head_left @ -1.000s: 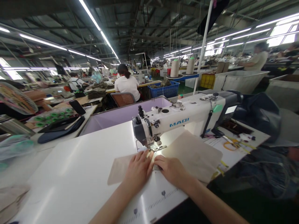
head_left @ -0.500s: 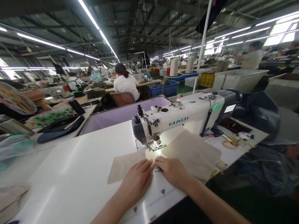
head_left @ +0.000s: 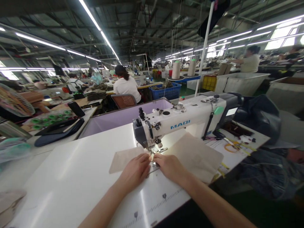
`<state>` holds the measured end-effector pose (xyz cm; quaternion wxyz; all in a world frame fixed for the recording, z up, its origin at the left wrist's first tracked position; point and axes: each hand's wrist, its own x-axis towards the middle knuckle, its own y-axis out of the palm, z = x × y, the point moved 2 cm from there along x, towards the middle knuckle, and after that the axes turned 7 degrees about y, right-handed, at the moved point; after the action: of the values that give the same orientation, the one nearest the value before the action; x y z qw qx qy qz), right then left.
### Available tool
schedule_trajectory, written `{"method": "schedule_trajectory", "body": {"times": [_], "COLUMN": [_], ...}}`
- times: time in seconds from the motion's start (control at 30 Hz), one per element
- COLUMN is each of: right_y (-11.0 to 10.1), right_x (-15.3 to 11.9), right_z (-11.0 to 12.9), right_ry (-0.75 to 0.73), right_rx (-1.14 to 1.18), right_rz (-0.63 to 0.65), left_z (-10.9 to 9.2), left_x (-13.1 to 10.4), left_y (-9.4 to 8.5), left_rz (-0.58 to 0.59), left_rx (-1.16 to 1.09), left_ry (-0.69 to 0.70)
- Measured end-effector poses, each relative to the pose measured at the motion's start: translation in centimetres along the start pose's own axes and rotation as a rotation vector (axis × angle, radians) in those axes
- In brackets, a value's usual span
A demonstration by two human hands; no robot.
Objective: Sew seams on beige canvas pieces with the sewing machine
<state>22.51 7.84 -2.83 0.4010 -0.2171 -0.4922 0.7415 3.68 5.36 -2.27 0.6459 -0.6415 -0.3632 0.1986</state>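
Note:
A white sewing machine (head_left: 180, 122) stands over the white table, its work light shining at the needle and presser foot (head_left: 155, 152). Beige fabric (head_left: 196, 155) spreads under the machine arm on the right, and a beige flap (head_left: 120, 160) lies to the left of the foot. Whether these are one piece or two I cannot tell. My left hand (head_left: 136, 169) and my right hand (head_left: 169, 166) meet just in front of the foot, fingertips closed on the fabric edge. The pinched edge is mostly hidden beneath the fingers.
Scissors with orange handles (head_left: 231, 146) and a yellow tape measure (head_left: 248, 148) lie on the right. A lilac bin (head_left: 111, 122) adjoins the table's far side. Thread cones (head_left: 176, 70) stand behind the machine. A seated co-worker (head_left: 125, 85) is farther back.
Both hands have moved forward, closer to the presser foot, and the left fabric flap has shifted forward with them. The view has shifted slightly.

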Motion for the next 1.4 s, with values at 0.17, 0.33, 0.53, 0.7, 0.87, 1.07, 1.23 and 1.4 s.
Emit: {"method": "schedule_trajectory", "body": {"times": [0.17, 0.33, 0.53, 0.7, 0.87, 1.07, 1.23, 1.4], "right_y": [0.1, 0.7, 1.5, 1.8, 1.7, 1.6, 1.8, 2.1], "right_x": [-0.2, -0.9, -1.6, -1.7, -1.7, -1.8, -1.9, -1.7], "right_z": [0.0, -0.1, -0.2, -0.2, -0.3, -0.2, -0.1, -0.2], "right_ry": [0.009, 0.038, 0.059, 0.049, 0.054, 0.068, 0.059, 0.062], "right_rx": [-0.009, 0.01, 0.032, 0.043, 0.055, 0.053, 0.054, 0.051], "right_rz": [0.002, 0.023, -0.012, -0.054, -0.045, -0.03, -0.056, -0.05], "left_z": [1.4, 2.4, 2.7, 2.9, 2.9, 2.9, 3.0, 2.7], "left_x": [0.7, 0.9, 0.6, 0.1, 0.0, 0.3, 0.0, 0.1], "left_y": [-0.1, 0.0, 0.6, 1.3, 1.5, 1.5, 1.9, 1.4], "left_rz": [-0.021, -0.029, -0.046, -0.091, -0.087, -0.061, -0.03, -0.033], "left_rx": [-0.035, -0.036, 0.035, 0.076, 0.082, 0.087, 0.126, 0.172], "left_ry": [-0.011, -0.007, 0.006, -0.007, -0.026, -0.057, -0.117, -0.181]}}
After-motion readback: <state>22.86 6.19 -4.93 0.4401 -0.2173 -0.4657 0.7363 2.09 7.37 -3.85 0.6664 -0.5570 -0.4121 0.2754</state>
